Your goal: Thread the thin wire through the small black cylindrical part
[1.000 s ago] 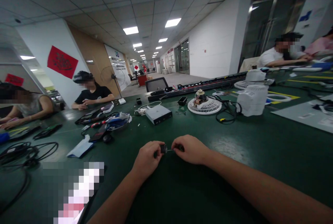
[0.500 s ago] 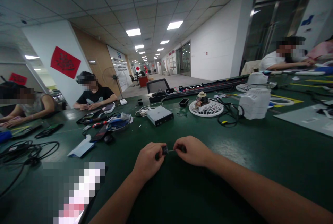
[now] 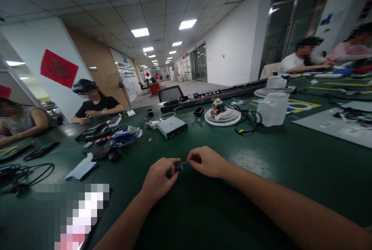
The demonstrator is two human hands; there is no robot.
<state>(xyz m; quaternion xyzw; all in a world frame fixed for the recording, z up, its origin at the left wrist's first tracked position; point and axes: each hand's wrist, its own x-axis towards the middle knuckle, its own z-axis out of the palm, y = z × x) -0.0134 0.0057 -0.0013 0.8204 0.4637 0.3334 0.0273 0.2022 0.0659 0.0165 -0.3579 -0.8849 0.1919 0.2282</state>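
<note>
My left hand [image 3: 159, 177] pinches a small dark block-like part [image 3: 178, 166] with a clear or shiny end, held just above the green tabletop. Thumb and fingers of my right hand [image 3: 207, 161] close on a thin, pale rod or wire [image 3: 185, 163] that spans the short gap to the dark part. Whether the rod enters the part or only touches it is too small to tell. Beyond the hands lies a grey box-shaped drive [image 3: 172, 127]. Right of it sits a round white fan grille [image 3: 222, 116] with a motor on top.
On the left are a light blue cloth [image 3: 81, 167], a black mouse [image 3: 113, 156] and tangled black cables [image 3: 26, 170]. A white plastic housing [image 3: 272, 109] stands at the right, near a grey board [image 3: 340, 122]. Several people sit around the table.
The camera view has turned slightly right, so the scene shifts left. My hands keep their grips and stay close together, the thin rod still between them.
</note>
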